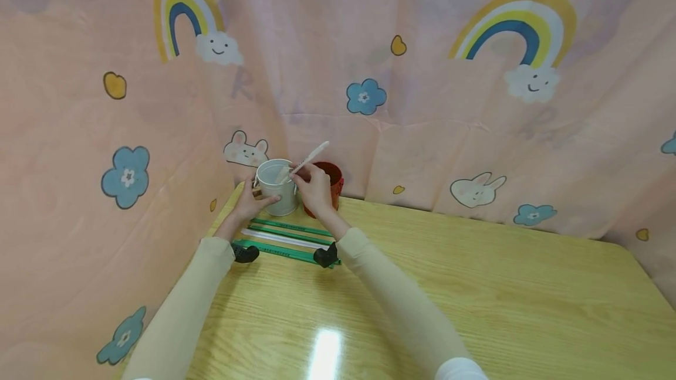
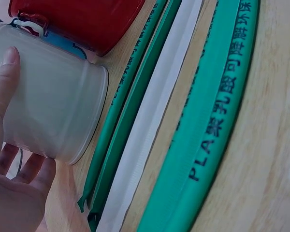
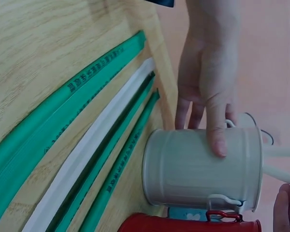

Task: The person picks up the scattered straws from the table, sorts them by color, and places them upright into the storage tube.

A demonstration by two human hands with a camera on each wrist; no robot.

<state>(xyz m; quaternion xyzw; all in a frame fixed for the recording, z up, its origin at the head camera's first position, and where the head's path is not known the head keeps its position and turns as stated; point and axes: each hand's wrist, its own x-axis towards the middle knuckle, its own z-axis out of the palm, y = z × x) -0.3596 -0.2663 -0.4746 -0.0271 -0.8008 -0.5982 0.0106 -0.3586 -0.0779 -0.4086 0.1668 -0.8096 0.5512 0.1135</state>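
Note:
My left hand [image 1: 248,203] holds the small white metal bucket [image 1: 282,203] by its side. In the left wrist view the thumb [image 2: 7,79] lies along one side of the bucket wall and the other fingers are round the far side. My right hand [image 1: 318,189] is at the bucket's rim and pinches a slim white wrapped straw [image 1: 318,150], which slants up out of the mouth. A second white stick [image 3: 282,151] also sticks out of the bucket in the right wrist view. The bucket's inside is mostly hidden.
Close beside the white bucket stands a red bucket [image 1: 337,187], partly behind my right hand. Several green wrapped straws [image 1: 282,251] and a white one [image 1: 287,240] lie in a row on the wooden table [image 1: 475,286]. A patterned pink curtain [image 1: 422,151] hangs behind.

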